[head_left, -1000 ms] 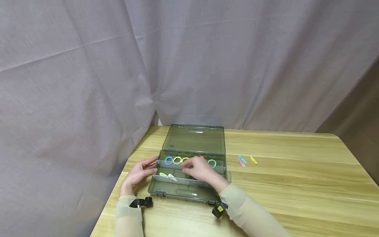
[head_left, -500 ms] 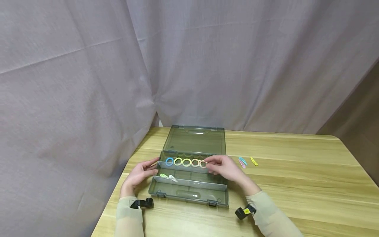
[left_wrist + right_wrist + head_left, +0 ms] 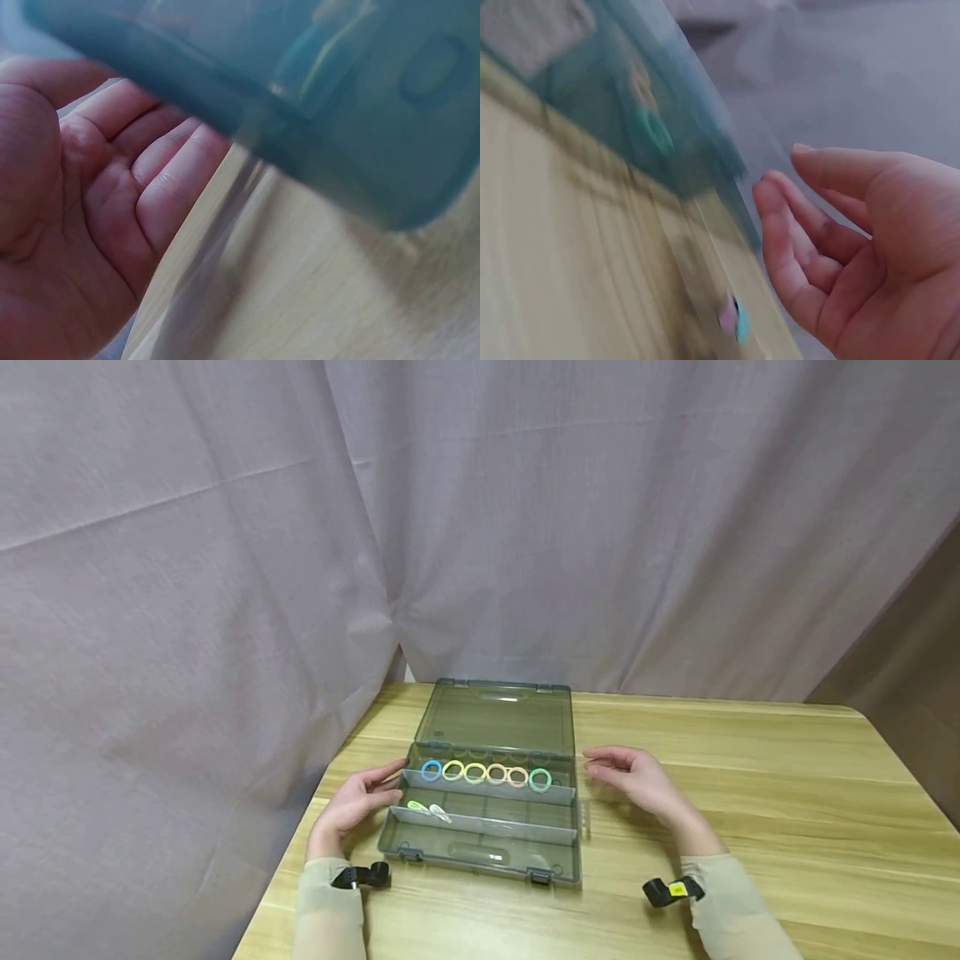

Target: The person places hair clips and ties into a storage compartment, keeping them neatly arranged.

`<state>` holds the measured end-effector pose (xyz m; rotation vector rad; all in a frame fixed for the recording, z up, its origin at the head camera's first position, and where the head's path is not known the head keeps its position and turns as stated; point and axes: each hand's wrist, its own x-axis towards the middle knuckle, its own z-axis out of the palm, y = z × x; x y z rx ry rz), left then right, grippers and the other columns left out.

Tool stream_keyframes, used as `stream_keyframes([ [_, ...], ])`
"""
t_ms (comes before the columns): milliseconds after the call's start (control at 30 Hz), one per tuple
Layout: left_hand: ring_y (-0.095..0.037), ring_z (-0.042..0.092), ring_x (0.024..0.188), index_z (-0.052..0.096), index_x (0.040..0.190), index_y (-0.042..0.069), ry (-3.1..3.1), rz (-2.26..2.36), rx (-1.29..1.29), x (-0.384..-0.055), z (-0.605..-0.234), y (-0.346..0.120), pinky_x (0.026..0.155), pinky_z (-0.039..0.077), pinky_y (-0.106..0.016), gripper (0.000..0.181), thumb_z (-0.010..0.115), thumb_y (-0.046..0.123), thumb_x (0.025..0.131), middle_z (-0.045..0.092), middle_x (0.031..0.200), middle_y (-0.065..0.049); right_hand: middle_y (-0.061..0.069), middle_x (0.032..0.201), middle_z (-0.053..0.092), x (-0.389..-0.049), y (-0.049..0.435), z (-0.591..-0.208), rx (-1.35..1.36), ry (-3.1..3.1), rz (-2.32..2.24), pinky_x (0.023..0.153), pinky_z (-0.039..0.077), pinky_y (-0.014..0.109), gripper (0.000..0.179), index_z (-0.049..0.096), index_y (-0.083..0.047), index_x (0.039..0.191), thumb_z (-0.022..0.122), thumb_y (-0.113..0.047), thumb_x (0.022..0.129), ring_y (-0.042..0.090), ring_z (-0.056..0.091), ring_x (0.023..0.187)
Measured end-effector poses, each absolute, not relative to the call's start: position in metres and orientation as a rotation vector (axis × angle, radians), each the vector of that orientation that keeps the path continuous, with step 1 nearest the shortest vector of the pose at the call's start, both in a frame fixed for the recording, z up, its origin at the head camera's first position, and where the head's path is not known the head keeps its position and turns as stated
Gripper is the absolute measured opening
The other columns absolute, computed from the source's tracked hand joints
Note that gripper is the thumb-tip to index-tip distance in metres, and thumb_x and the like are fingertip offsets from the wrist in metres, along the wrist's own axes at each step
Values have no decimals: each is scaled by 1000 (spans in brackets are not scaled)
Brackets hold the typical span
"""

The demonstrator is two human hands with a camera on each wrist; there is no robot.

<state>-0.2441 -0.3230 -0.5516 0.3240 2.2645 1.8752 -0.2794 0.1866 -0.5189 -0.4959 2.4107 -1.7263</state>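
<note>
A translucent grey-green divider box lies with its lid folded back. Its rear compartment holds a row of hair ties, from a blue hair tie at the left to a green hair tie at the right. In the middle compartment are a lime snap hair clip and a white snap hair clip. My left hand rests with fingertips and thumb at the box's left wall. Right of the box, my right hand hovers, fingers loosely bent, holding nothing.
Pink and teal hair clips lie on the wooden table, visible in the right wrist view but hidden behind my right hand in the head view. A grey curtain hangs behind the table.
My right hand has moved right, from over the box to outside its right side. The whole row of hair ties shows, and the table clips are covered from the head view. My left hand stays.
</note>
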Motion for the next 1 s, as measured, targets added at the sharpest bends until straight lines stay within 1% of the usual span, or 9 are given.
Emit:
stream_keyframes([
  [133, -43, 42, 148, 44, 158, -7, 2243, 1888, 320, -244, -553, -322, 115, 43, -26, 66, 72, 2, 99, 38, 166, -22, 26, 127, 73, -278, 219, -525, -409, 2544, -1682, 83, 63, 30, 46, 63, 8, 141, 73, -17, 104, 20, 74, 103],
  [267, -43, 42, 149, 44, 158, -7, 2234, 1896, 315, -244, -555, -323, 115, 43, -24, 67, 73, 1, 98, 39, 166, -21, 25, 130, 72, -277, 247, -530, -259, 2711, -1583, 79, 60, 24, 46, 64, 7, 142, 72, -21, 105, 3, 68, 97],
  [367, -44, 42, 148, 45, 158, -7, 2249, 1889, 319, -245, -556, -325, 116, 42, -25, 66, 72, 0, 98, 39, 166, -21, 26, 131, 71, -277, 258, -533, -147, 2777, -1523, 76, 57, 20, 48, 63, 7, 142, 71, -22, 106, -3, 64, 95],
  [433, -44, 43, 148, 45, 157, -7, 2260, 1884, 329, -245, -556, -325, 117, 42, -27, 66, 72, 0, 98, 40, 166, -21, 27, 132, 70, -277, 260, -536, -90, 2795, -1498, 76, 57, 19, 48, 62, 7, 142, 71, -23, 106, 1, 65, 97],
  [500, -44, 44, 147, 45, 157, -6, 2270, 1876, 336, -246, -555, -326, 117, 42, -29, 66, 72, 0, 98, 40, 166, -21, 25, 133, 71, -277, 259, -538, -47, 2815, -1462, 80, 55, 21, 49, 63, 6, 142, 72, -24, 105, 10, 68, 103],
  [600, -44, 44, 147, 45, 158, -6, 2276, 1870, 337, -246, -554, -325, 116, 43, -28, 66, 72, -1, 98, 40, 166, -20, 23, 131, 72, -278, 253, -542, -26, 2867, -1404, 93, 54, 31, 48, 66, 5, 140, 75, -25, 103, 28, 69, 114],
  [700, -43, 44, 147, 44, 158, -6, 2277, 1870, 329, -247, -555, -325, 114, 44, -24, 66, 72, -1, 98, 40, 166, -20, 23, 129, 73, -277, 248, -544, -25, 2918, -1345, 99, 51, 42, 48, 67, 4, 138, 75, -26, 102, 38, 68, 118],
  [800, -42, 45, 147, 45, 158, -6, 2278, 1871, 325, -247, -555, -325, 113, 44, -23, 66, 72, 0, 98, 40, 166, -19, 22, 127, 74, -277, 246, -547, -6, 2943, -1307, 96, 51, 44, 47, 68, 3, 137, 74, -27, 102, 38, 69, 114],
  [1000, -45, 44, 147, 45, 158, -5, 2290, 1854, 336, -247, -555, -326, 117, 42, -29, 67, 73, 2, 98, 39, 166, -20, 22, 123, 74, -277, 247, -551, 24, 2932, -1305, 93, 51, 43, 46, 69, 4, 136, 75, -26, 102, 33, 69, 108],
])
